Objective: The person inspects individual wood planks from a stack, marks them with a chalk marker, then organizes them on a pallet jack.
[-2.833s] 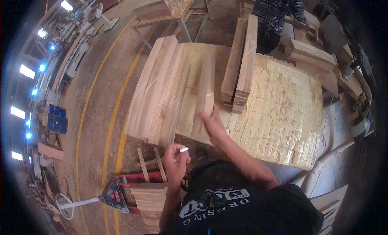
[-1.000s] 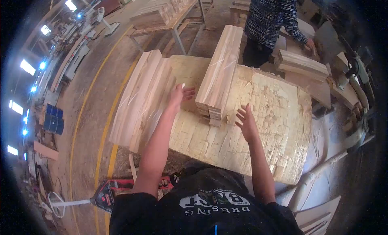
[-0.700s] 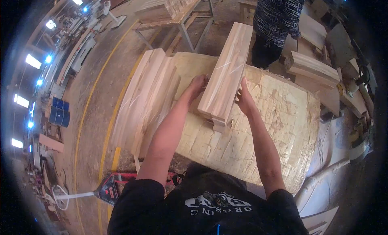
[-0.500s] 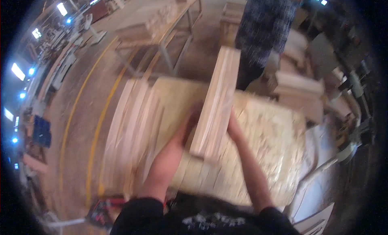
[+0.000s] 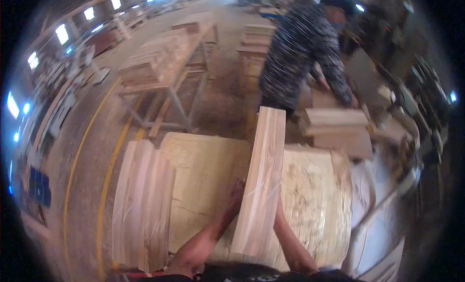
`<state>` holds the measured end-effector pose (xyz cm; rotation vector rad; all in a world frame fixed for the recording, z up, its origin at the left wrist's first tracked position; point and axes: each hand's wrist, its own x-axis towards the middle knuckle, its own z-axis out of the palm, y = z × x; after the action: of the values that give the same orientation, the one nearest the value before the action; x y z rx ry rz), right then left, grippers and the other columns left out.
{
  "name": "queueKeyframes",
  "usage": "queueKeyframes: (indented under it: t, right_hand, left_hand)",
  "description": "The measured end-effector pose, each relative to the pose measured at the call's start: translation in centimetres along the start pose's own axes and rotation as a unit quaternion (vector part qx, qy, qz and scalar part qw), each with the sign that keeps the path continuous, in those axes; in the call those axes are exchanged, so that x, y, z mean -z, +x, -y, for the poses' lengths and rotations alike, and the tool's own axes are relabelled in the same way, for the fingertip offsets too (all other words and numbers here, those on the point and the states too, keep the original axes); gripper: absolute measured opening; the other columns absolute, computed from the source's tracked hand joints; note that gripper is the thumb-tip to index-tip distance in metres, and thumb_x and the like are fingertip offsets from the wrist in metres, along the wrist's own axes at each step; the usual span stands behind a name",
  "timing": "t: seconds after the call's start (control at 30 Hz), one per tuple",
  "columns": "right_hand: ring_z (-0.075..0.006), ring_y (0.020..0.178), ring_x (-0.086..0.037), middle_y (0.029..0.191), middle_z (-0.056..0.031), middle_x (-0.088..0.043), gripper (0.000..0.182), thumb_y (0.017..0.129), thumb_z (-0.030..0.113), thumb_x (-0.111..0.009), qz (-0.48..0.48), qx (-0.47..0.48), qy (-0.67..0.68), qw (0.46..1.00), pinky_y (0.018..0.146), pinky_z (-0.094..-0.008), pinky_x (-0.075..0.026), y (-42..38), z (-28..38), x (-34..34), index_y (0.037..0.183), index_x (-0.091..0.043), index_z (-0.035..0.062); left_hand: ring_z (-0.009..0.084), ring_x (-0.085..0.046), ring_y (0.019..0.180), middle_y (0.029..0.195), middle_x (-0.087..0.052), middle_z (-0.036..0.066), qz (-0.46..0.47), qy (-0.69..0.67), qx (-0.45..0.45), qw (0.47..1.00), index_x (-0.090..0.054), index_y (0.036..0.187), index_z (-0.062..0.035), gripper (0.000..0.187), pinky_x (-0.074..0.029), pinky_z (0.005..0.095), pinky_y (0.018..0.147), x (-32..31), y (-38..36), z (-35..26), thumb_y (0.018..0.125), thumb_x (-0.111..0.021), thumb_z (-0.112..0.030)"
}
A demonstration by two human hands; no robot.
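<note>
Both my hands hold a bundle of wooden boards (image 5: 261,180), pressed together side by side with their long edges up. The bundle points away from me over a pale wooden worktop (image 5: 208,156). My left hand (image 5: 237,194) grips its left side, with the fingers partly showing. On the opposite side is my right hand (image 5: 278,211), its fingers mostly hidden by the wood. Left of the bundle, a larger row of similar boards (image 5: 143,204) lies on the worktop, with white marks across it.
A person in a dark patterned jacket (image 5: 295,54) bends over stacked boards (image 5: 336,118) beyond the worktop. At the far left stands a metal-framed table (image 5: 174,100) loaded with wood pieces (image 5: 155,56). Yellow lines (image 5: 92,136) run along the floor. Machinery parts (image 5: 387,199) are on the right.
My view has tilted up, so the worktop and bundle appear lower. The bundle stays between my hands. The other person now shows more fully, leaning with arms over the boards.
</note>
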<state>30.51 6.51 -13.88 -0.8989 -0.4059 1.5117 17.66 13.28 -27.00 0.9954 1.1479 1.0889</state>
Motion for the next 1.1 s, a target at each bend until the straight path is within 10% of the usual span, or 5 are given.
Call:
queueKeyframes:
  t: [0.13,0.33,0.6,0.9,1.1]
  right_hand:
    - [-0.0244,0.104,-0.061,0.122,-0.0113,-0.059,0.052,0.102,0.043,-0.045,-0.098,0.060,-0.045,0.992,0.090,-0.0360,-0.052,-4.9,1.6,9.2,0.138,-0.047,0.0042]
    - [-0.0251,0.099,-0.060,0.117,-0.0120,-0.060,0.050,0.101,0.043,-0.049,-0.244,0.134,-0.063,0.958,0.085,-0.0377,-0.052,-13.5,10.3,19.1,0.132,-0.050,0.0040]
    - [-0.0259,0.092,-0.060,0.111,-0.0129,-0.061,0.047,0.098,0.044,-0.054,-0.370,0.210,-0.103,0.899,0.079,-0.0400,-0.051,-13.9,16.0,33.1,0.124,-0.054,0.0037]
    - [-0.0269,0.084,-0.060,0.103,-0.0139,-0.063,0.045,0.095,0.044,-0.059,-0.468,0.171,-0.256,0.828,0.073,-0.0426,-0.051,-15.2,8.4,43.0,0.115,-0.058,0.0035]
    - [-0.0275,0.078,-0.060,0.098,-0.0145,-0.064,0.044,0.094,0.045,-0.063,-0.637,0.321,-0.343,0.611,0.068,-0.0443,-0.051,-29.9,11.6,34.6,0.109,-0.061,0.0033]
  left_hand:
    - [0.0216,-0.049,0.087,0.095,-0.056,0.013,0.014,-0.018,0.157,0.987,-0.053,0.102,-0.0012,0.039,-0.042,0.0400,0.084,-9.4,-8.9,-9.5,0.102,-0.038,-0.037]
    - [0.0347,-0.054,0.104,0.113,-0.057,0.025,0.108,0.177,-0.011,0.978,-0.053,0.124,0.0039,0.047,-0.041,0.0433,0.092,-22.5,-8.5,-1.6,0.101,-0.034,-0.033]
    - [0.0435,-0.052,0.120,0.132,-0.053,0.029,-0.032,0.053,0.089,0.994,-0.054,0.125,0.0010,0.045,-0.041,0.0464,0.099,-36.6,-5.4,1.8,0.099,-0.042,-0.033]
    - [0.0205,-0.063,0.083,0.086,-0.060,0.010,0.082,-0.036,0.037,0.995,-0.054,0.096,-0.0023,0.016,-0.051,0.0388,0.073,-19.5,-11.9,-2.0,0.097,-0.054,-0.018]
    - [0.0130,-0.060,0.064,0.078,-0.059,0.006,-0.207,0.004,0.036,0.978,-0.056,0.095,-0.0016,0.004,-0.052,0.0276,0.057,4.5,-22.6,-5.6,0.093,-0.053,-0.001]
